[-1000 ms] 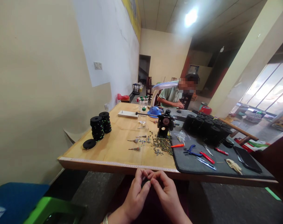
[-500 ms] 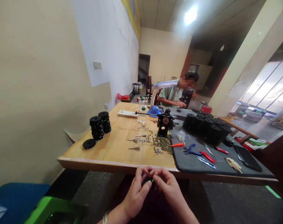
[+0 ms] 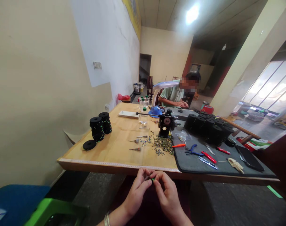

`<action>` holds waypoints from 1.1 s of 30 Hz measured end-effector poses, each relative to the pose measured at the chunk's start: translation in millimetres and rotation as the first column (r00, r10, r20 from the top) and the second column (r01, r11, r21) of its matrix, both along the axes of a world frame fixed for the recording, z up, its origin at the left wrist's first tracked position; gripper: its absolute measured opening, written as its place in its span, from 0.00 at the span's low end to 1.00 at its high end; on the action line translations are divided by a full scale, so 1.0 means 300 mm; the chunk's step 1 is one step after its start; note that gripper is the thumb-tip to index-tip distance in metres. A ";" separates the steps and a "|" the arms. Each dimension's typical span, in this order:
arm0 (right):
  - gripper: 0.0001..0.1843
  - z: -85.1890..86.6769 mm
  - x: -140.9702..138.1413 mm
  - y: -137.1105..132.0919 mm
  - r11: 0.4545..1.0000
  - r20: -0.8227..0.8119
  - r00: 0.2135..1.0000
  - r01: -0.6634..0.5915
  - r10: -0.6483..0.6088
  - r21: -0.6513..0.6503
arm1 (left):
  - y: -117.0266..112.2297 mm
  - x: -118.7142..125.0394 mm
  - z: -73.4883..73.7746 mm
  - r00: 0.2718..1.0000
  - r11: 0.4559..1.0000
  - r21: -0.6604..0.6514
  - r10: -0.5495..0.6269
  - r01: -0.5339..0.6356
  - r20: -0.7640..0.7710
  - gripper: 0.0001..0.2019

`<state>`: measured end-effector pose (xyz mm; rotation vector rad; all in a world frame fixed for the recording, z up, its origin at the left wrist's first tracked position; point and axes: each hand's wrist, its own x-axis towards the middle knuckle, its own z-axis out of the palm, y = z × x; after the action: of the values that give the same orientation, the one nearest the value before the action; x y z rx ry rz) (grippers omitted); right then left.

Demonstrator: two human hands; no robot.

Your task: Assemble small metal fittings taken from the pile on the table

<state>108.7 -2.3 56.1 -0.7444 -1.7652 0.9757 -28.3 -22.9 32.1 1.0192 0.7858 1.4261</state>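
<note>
At bottom middle, bare left hand and right hand are pinching a tiny bright-green thing. Curled fingers are hiding its shape.

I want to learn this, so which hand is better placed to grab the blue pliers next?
Probably the right hand: the blue pliers lie on the grey mat, ahead and to its right. The left hand would likely have to cross over.
</note>
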 end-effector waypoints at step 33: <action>0.11 -0.106 0.003 0.036 0.996 -0.077 0.995 0.058 -0.064 -0.074 | 0.013 -0.031 -0.001 0.910 0.981 0.139 0.178 -0.135 -0.375 0.12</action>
<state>109.7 8.6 24.2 -0.7896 -1.6365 1.0183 -37.6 -18.8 31.8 1.3745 1.1053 1.4341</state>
